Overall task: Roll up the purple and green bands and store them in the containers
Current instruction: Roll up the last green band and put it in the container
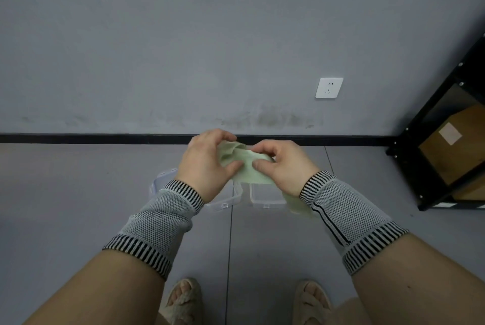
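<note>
At the left, a clear plastic container is seen on the grey tiled floor, largely hidden behind the left forearm, which is covered by a grey knitted wrist sleeve with black-and-white striped cuffs. The left hand is held above that container, and its fingers and thumb are curled around one end of the pale green elastic band, which is bunched there into loose folds. The band is held in the air between the two hands, above the containers, and its free end is seen hanging down past the right wrist. A second clear plastic container is set on the floor just beside the first, below the band. The band is pinched by the right hand, the thumb and curled fingers being pressed onto the fabric. Farther right, a white wall socket is mounted on the grey wall, and a black metal shelf is placed in the corner.
</note>
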### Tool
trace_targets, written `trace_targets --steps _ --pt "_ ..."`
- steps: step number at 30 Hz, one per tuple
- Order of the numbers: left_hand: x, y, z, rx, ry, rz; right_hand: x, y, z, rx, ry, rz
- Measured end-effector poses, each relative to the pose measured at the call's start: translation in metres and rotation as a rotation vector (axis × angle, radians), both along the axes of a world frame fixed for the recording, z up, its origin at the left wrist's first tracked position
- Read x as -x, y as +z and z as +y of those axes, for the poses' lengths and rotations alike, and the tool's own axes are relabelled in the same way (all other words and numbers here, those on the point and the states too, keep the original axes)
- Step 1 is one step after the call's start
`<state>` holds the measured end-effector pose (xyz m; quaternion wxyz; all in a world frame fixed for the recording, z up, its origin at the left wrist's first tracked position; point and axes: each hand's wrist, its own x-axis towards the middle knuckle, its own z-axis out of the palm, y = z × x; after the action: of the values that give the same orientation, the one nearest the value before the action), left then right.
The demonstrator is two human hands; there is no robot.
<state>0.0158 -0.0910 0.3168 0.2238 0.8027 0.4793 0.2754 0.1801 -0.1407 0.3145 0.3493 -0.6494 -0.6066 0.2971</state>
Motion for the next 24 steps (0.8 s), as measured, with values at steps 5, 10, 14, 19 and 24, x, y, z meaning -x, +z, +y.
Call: trace_targets --steps 5,10,14,19,24 --pt "0.0030 -0.0049 0.0048 0.149 0.060 -0.108 -0.0050 0.0062 -0.0030 0.006 -0.033 0.185" --pt "-0.0010 0.0007 0.0051 0.080 0.116 -0.232 -0.0015 0.0086 -0.0034 -0.011 -0.030 0.153" --pt "-0.0010 0.0005 0.0030 0.040 0.062 -0.157 0.0014 0.0080 -0.0042 0.008 -0.004 0.108" --pt "0.0007 0.0010 0.0029 0.063 0.020 -0.057 -0.0006 0.0070 -0.0040 -0.020 -0.067 0.163" --pt "0.0007 0.0002 0.0021 0.025 0.013 0.043 -0.0003 0.0065 -0.0034 -0.023 -0.082 0.162"
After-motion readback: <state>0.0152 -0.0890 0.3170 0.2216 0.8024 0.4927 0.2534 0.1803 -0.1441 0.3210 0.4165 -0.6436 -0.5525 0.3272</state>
